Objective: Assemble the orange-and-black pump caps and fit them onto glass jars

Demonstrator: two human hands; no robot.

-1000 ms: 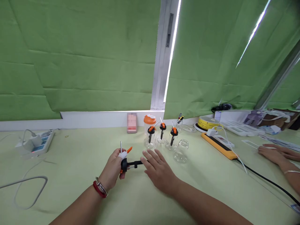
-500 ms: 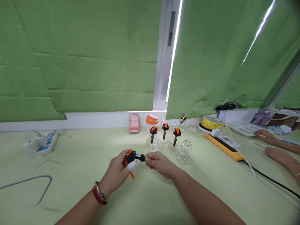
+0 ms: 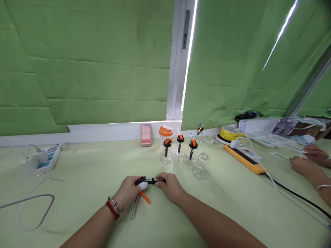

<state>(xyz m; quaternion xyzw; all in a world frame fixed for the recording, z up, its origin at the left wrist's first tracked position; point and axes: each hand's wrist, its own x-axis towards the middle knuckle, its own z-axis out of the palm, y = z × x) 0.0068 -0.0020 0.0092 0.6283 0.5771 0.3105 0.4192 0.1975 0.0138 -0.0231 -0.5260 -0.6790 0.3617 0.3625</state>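
Note:
My left hand point(image 3: 128, 188), with a white wrap on its thumb, grips a black-and-orange bottle lid point(image 3: 142, 179) low over the table. An orange tongue point(image 3: 145, 197) and a thin metal tube point(image 3: 134, 207) stick out below that hand. From the lid a black stem point(image 3: 150, 181) runs sideways to my right hand point(image 3: 170, 185), whose fingers are closed on its far end. Beyond the hands stand three glass jars with similar lids, the nearest of them a lidded jar point(image 3: 166, 155). An open glass jar point(image 3: 201, 168) is at their right.
An orange-capped bottle point(image 3: 164, 135) and a phone point(image 3: 146, 135) stand at the back. To the right lie an orange power strip point(image 3: 243, 160) with cables and a yellow round tin point(image 3: 231, 133). Another person's hands point(image 3: 303, 166) are at the far right. A white power strip point(image 3: 48, 163) lies left.
Both hands have lowered toward the table, with the lid and stem turned more level. The metal tube now shows below my left hand. The other person's hands have shifted.

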